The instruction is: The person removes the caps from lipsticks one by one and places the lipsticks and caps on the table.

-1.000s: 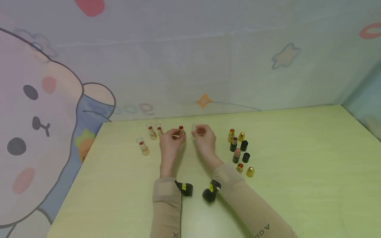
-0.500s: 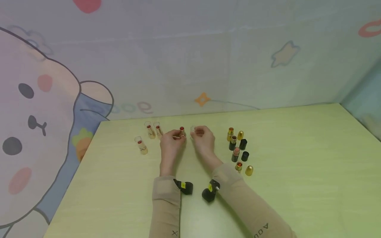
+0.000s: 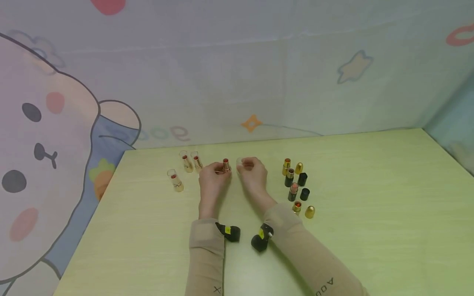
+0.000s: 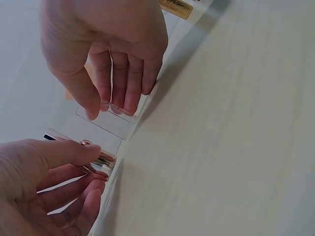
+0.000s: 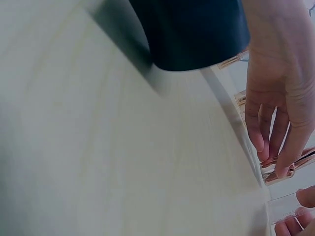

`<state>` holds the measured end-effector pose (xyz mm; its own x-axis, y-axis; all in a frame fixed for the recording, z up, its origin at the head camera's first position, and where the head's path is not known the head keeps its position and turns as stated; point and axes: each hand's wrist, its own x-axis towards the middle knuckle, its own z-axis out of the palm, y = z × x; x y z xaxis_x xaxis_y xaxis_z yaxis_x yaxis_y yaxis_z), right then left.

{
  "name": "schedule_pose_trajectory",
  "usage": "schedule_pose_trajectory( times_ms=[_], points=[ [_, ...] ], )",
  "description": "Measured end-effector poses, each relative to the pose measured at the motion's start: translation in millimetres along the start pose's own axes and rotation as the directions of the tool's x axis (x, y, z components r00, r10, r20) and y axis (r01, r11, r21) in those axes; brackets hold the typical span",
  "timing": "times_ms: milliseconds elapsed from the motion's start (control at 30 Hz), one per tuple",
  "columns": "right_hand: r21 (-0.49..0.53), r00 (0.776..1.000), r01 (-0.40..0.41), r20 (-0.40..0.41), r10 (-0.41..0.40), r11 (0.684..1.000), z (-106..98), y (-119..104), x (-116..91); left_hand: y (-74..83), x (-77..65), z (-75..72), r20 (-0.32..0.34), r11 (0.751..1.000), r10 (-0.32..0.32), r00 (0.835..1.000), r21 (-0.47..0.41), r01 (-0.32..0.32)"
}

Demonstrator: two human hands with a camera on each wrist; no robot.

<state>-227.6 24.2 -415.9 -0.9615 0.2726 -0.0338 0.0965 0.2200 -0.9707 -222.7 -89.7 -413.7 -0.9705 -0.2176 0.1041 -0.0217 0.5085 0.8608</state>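
In the head view my left hand (image 3: 212,181) pinches a gold-cased lipstick (image 3: 226,165) whose red bullet points up. A short gap away, my right hand (image 3: 254,176) holds a transparent cap (image 3: 239,161) between thumb and fingers. The left wrist view shows this clear cap (image 4: 101,120) with its lower edge close to the table, beside the lipstick (image 4: 104,158). Thumb and fingers of the left hand meet low on the lipstick (image 5: 288,172) in the right wrist view.
Left of the hands stand three gold lipsticks (image 3: 177,186), each with a clear cap behind it. On the right a column of several uncapped lipsticks (image 3: 290,179) stands beside their gold and black caps (image 3: 305,194). A printed cloth (image 3: 207,82) hangs behind the table (image 3: 370,205).
Both hands have come slightly nearer the viewer with the lipstick and the clear cap, grips unchanged. The head view has shifted a little.
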Motion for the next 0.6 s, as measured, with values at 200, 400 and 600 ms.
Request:
schedule_pose_trajectory(
  times_ms=[200,400,600],
  points=[
    [-0.028,1.0,0.015,0.007,-0.015,0.999,1.2,1.6,0.0,-0.2,-1.0,0.0,0.005,1.0,-0.008,1.0,0.003,0.008],
    [-0.067,0.999,0.04,0.002,-0.04,0.997,1.6,2.7,-0.2,-1.0,-0.5,0.6,0.012,1.0,-0.023,1.0,0.018,0.023],
    [-0.067,0.999,0.045,0.002,-0.045,0.997,1.4,3.0,-0.6,-0.5,-1.8,0.6,0.013,0.999,-0.04,0.999,0.015,0.04]
  ],
)
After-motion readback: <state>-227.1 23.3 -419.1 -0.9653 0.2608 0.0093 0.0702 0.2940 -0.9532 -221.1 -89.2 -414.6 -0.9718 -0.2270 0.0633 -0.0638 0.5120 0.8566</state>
